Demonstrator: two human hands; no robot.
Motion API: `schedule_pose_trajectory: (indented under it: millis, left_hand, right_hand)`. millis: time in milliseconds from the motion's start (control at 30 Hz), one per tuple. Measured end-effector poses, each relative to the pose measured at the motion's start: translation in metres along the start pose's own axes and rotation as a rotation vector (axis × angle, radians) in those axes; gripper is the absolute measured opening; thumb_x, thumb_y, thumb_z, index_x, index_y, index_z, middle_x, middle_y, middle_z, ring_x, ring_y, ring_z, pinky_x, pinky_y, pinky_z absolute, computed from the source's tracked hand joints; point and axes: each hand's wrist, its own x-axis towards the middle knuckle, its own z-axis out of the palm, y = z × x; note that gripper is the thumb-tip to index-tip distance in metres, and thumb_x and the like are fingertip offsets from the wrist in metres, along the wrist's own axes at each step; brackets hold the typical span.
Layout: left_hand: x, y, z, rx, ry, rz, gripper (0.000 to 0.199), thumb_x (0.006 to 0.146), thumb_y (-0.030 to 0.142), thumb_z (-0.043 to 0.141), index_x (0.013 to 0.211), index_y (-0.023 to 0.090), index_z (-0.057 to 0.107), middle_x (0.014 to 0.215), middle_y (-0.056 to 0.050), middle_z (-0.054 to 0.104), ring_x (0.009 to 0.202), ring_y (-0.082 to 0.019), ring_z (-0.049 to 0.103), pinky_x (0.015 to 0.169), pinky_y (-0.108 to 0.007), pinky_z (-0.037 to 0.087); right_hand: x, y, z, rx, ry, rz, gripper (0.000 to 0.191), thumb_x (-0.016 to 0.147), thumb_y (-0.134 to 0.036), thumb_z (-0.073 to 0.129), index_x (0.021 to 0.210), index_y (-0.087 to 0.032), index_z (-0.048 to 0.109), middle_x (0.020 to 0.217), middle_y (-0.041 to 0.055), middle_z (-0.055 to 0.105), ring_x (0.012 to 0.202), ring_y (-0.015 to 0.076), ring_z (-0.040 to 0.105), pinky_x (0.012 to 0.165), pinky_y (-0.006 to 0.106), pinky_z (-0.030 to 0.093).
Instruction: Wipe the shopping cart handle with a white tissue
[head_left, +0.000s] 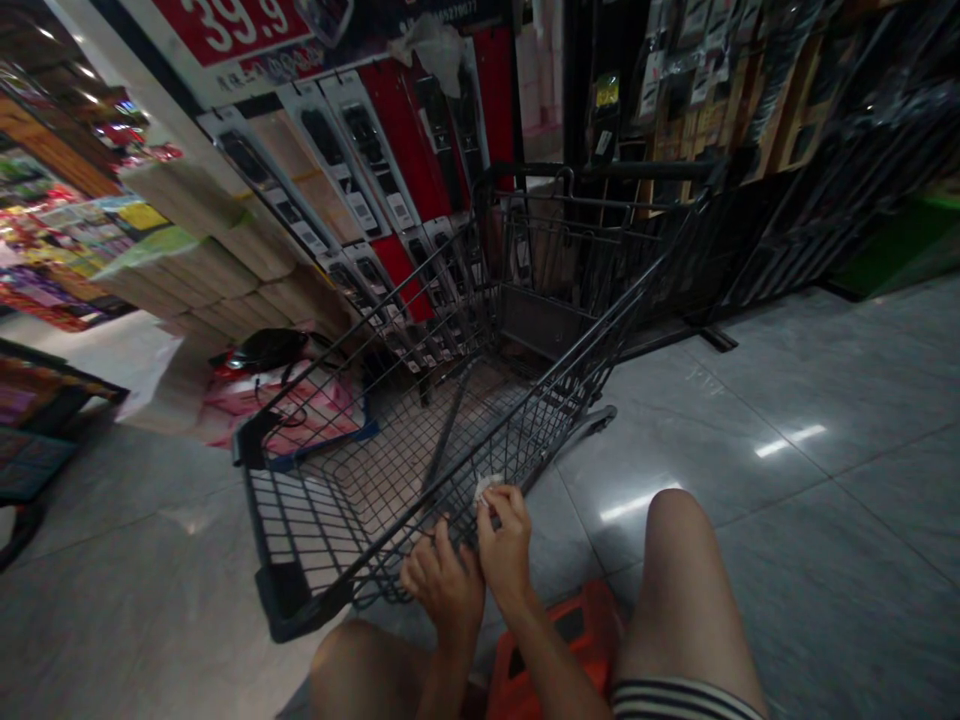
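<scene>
A dark metal shopping cart [525, 400] stands in front of me, its wire basket holding nothing that I can make out. My right hand [506, 540] pinches a small crumpled white wipe or tissue [489, 487] against the outside of the near basket wall. Just left of it, my left hand [448, 580] is at the lower wires of the same wall, with fingers bent and spread apart. Whether those fingers touch the wire is hard to see.
Between my knees is an orange-red plastic stool or box [555, 650]. Racks of packaged goods [367, 150] rise behind the cart. Stacked paper packs [202, 250] and a pink package with a black bag [274, 350] lie to the left. Grey tiled floor [825, 450] extends right.
</scene>
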Motion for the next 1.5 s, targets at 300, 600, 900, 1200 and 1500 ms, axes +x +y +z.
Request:
schedule_pose_trajectory:
  millis: [300, 600, 900, 1200, 1500]
  left_hand:
    - [0.001, 0.007, -0.008, 0.017, 0.017, 0.007, 0.036, 0.080, 0.024, 0.043, 0.110, 0.010, 0.060, 0.101, -0.015, 0.055, 0.097, -0.026, 0.048, 0.089, -0.046, 0.037]
    - [-0.007, 0.001, -0.003, -0.022, -0.066, -0.030, 0.037, 0.079, 0.027, 0.046, 0.110, 0.013, 0.060, 0.100, -0.014, 0.056, 0.096, -0.026, 0.048, 0.088, -0.047, 0.037]
    - [-0.007, 0.001, -0.002, -0.059, -0.047, -0.058, 0.038, 0.082, 0.032, 0.041, 0.109, 0.013, 0.060, 0.100, -0.014, 0.055, 0.096, -0.025, 0.048, 0.088, -0.045, 0.036]
    - [-0.007, 0.009, -0.003, -0.023, 0.012, -0.055, 0.039, 0.088, 0.033, 0.035, 0.109, 0.013, 0.060, 0.099, -0.014, 0.056, 0.095, -0.025, 0.048, 0.090, -0.045, 0.036]
    - [-0.010, 0.007, 0.000, -0.061, -0.019, -0.070, 0.044, 0.088, 0.043, 0.035, 0.110, 0.015, 0.060, 0.102, -0.014, 0.054, 0.095, -0.025, 0.047, 0.089, -0.045, 0.035]
  right_hand:
    - [-0.010, 0.042, 0.000, 0.382, 0.136, 0.655, 0.016, 0.057, -0.028, 0.071, 0.066, -0.016, 0.067, 0.060, 0.0001, 0.062, 0.055, 0.0135, 0.056, 0.052, 0.024, 0.047]
    - [0.013, -0.006, 0.003, 0.734, 0.191, 0.925, 0.021, 0.046, -0.026, 0.078, 0.059, -0.016, 0.064, 0.054, -0.0010, 0.064, 0.048, 0.0104, 0.057, 0.045, 0.020, 0.047]
    - [0.018, -0.044, 0.002, 0.749, 0.113, 0.900, 0.024, 0.049, -0.028, 0.076, 0.065, -0.014, 0.065, 0.060, 0.0007, 0.064, 0.051, 0.0105, 0.056, 0.049, 0.023, 0.048]
    - [0.023, -0.053, 0.000, 0.342, 0.134, 0.321, 0.011, 0.072, -0.028, 0.060, 0.072, -0.017, 0.060, 0.075, 0.0010, 0.057, 0.072, 0.0132, 0.056, 0.066, 0.025, 0.046]
    - [0.003, -0.014, -0.002, 0.017, 0.026, 0.045, 0.012, 0.079, -0.011, 0.050, 0.073, -0.018, 0.057, 0.079, 0.0009, 0.052, 0.075, 0.0128, 0.053, 0.068, 0.023, 0.043]
